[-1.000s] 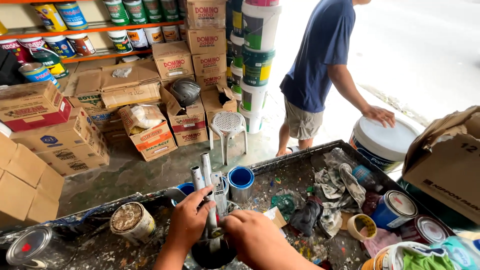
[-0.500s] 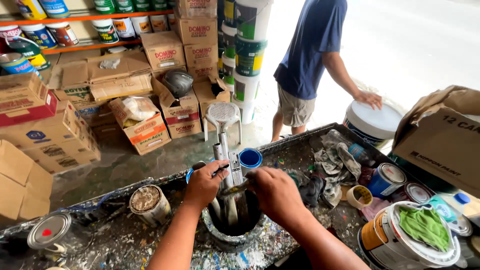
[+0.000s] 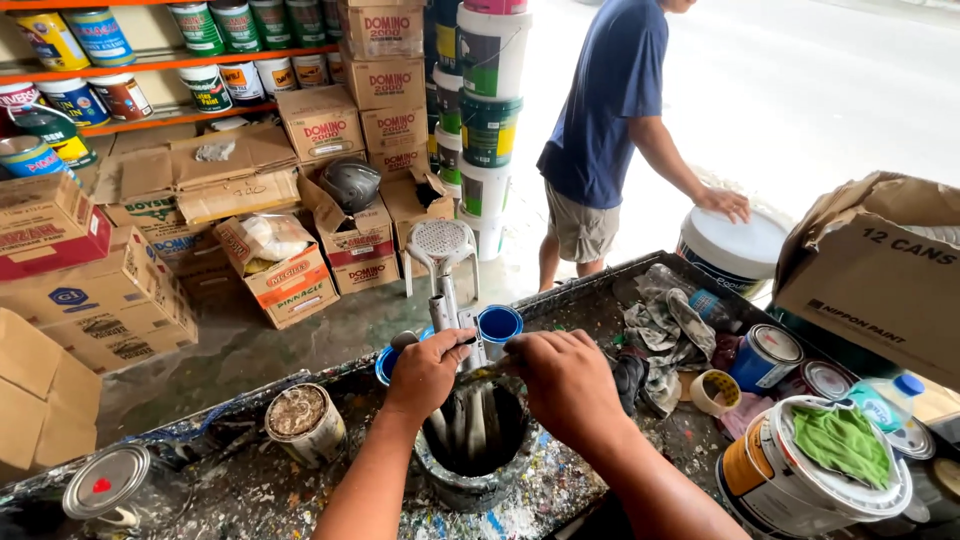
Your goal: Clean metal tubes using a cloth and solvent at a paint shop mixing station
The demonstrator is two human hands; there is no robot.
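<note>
**Two hands at a dirty paint can**

The can has come nearer to the middle of the view than it was a moment ago, and more of the shelves and the street show now. Both hands stay at the same sticks as before.

The left hand is curled shut around the grey metal sticks that stand up out of the old can. The right hand is closed too, pinching something thin by the sticks; what it is cannot be told. The can sits near the middle of the bench, right under both hands. It is round, dark inside and crusty with dried paint.

The bench is speckled with many colours of dried paint. To the left of the can stands a small tin full of hard, lumpy stuff. Farther left is a shiny flat lid with a red dot. Just behind the hands is a small blue cup. On the right lie crumpled grey rags, a roll of tape, a blue tin, and a white bucket with a green cloth in it.

Far left, brown boxes with red and blue labels are piled on the floor. Round paint tins stand on orange shelves. A tall stack of white and green buckets stands far back. Another person in a blue shirt touches a big white tub. A large brown box sits on the right.
</note>
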